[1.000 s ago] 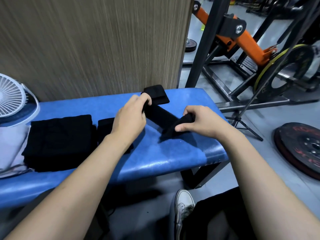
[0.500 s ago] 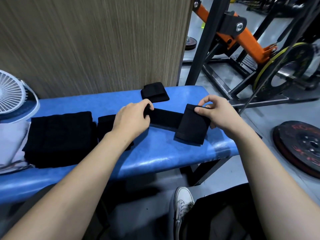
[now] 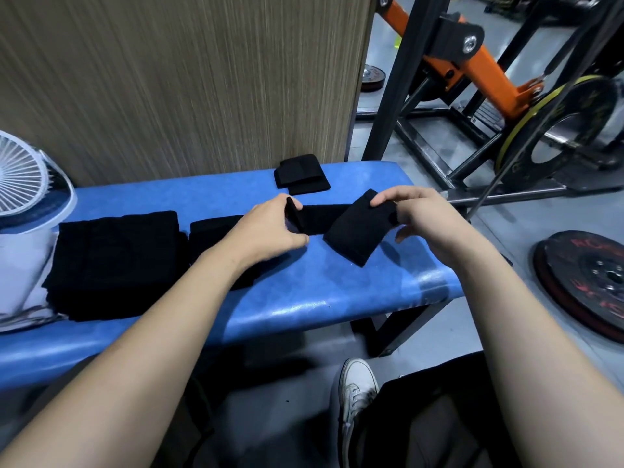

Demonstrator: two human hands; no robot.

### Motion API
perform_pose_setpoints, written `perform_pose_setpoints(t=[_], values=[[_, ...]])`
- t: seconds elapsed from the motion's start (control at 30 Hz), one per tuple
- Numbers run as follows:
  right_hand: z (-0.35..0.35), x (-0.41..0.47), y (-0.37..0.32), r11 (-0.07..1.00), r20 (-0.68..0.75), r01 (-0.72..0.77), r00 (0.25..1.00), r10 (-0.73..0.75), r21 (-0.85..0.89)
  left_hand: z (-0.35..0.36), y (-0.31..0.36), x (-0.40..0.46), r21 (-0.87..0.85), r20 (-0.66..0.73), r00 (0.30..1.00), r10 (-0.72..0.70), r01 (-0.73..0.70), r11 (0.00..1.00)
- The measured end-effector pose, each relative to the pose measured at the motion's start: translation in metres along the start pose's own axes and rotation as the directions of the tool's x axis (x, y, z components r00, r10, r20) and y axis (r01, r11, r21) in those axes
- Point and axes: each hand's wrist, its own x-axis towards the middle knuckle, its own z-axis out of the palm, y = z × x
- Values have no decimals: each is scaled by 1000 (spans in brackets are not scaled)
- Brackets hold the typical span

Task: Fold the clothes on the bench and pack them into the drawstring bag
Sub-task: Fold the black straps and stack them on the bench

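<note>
A long black sock (image 3: 351, 231) stretches across the blue bench (image 3: 304, 298). My left hand (image 3: 270, 231) pinches its left end, and my right hand (image 3: 418, 217) pinches its right end, whose flap hangs down onto the padding. A folded black sock (image 3: 300, 175) lies at the bench's back edge. A folded black garment (image 3: 118, 261) sits at the left, with a smaller black piece (image 3: 212, 234) beside it, partly hidden by my left forearm. A white cloth, possibly the drawstring bag (image 3: 20, 275), lies at the far left.
A white fan (image 3: 20, 177) stands at the far left of the bench. A wood-grain panel (image 3: 185, 79) rises behind it. A black and orange weight machine (image 3: 472, 69) and a weight plate (image 3: 587, 282) occupy the floor to the right. My white shoe (image 3: 358, 386) is below.
My right hand lifted the sock's right end up and rightwards, pulling the sock out lengthwise from a slanted, bunched lie. My left hand kept hold of the left end.
</note>
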Motion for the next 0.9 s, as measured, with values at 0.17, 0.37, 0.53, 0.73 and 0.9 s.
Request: perform_pose_setpoints(t=[0.17,0.37,0.53,0.73,0.9], values=[[5,-2,1,986,37,151,988,-149,-72,4,-4,0,-30,-64,996,54,-56,998],[9,3,0,963,-99,266,958,-268,-34,10,-10,6,82,-145,971,188,-178,981],[19,8,0,930,-41,333,938,-343,-156,9,15,-6,-270,-181,955,235,-278,922],[41,9,-1,926,91,353,935,-343,-135,20,24,-11,-294,-80,973,218,-232,927],[46,12,0,933,112,309,950,-293,-184,22,25,-8,-167,-195,971,137,-170,971]])
